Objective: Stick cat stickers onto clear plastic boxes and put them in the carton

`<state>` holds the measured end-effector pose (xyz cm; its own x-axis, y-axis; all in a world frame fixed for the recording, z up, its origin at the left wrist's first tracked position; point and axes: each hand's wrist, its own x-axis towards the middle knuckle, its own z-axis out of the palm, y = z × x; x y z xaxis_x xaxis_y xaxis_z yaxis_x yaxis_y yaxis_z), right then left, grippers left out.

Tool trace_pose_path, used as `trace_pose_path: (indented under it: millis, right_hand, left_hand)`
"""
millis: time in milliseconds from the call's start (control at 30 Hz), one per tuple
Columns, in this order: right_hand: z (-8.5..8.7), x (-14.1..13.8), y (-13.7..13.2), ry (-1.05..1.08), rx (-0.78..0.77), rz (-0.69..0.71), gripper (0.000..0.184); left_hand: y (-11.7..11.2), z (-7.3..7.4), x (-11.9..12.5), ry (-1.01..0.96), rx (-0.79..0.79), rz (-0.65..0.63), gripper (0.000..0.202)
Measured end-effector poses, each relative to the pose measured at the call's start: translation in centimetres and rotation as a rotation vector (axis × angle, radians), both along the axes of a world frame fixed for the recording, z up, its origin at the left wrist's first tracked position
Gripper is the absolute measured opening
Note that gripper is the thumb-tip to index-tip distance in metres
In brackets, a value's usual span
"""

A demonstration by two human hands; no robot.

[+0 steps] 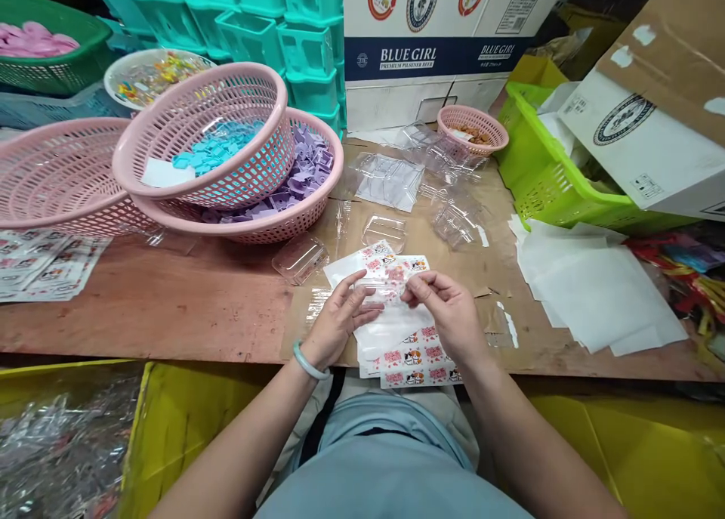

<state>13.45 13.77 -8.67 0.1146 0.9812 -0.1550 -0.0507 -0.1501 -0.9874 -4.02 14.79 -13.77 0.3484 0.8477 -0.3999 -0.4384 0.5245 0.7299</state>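
Observation:
Over a pile of printed sticker sheets (422,377) at the table's front, my left hand (340,319) has its fingers spread, palm turned inward. A bracelet is on that wrist. Facing it, my right hand (447,307) has thumb and forefinger pinched together; what lies between the tips is too small to make out. Something clear, perhaps a plastic shell, shows faintly between the two hands. Just beyond the sheets lie clear plastic shells, one to the left (300,259) and another behind (385,233). The stickers carry red lettering and cartoon cats.
Pink baskets at left hold light-blue pieces (218,147) and purple pieces (306,164). More clear packaging (458,218) lies near a small pink basket (473,128). White sheets (589,285) and a lime-green crate (555,156) are at right. Teal bins (254,43) and a beer carton (430,54) stand behind.

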Motion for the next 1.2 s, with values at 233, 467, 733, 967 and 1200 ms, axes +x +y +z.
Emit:
trace_pose_path:
  millis: [233,467,733,967,1200]
  right_hand:
    - [0.0,-0.6,-1.5,-0.081,-0.087,0.045,0.026]
    - [0.1,0.5,-0.8,-0.166,-0.088,0.152,0.028]
    - [0.4,0.3,-1.4,-0.169,-0.164,0.182,0.03]
    - [1.1,-0.1,-1.7,-0.172,-0.194,0.164,0.031]
    - [0.7,0.2,-1.6,-0.156,-0.208,0.173,0.034]
  left_hand:
    - [-0.1,0.1,0.6,-0.013,-0.053,0.083,0.052]
    - [0.2,1.2,1.0,-0.086,-0.133,0.13,0.046]
    - [-0.3,1.7,1.7,-0.121,-0.163,0.226,0.035]
    - [-1.0,2.0,2.5,-0.107,-0.142,0.258,0.039]
    - [-1.1,1.7,2.6,-0.102,-0.119,0.243,0.04]
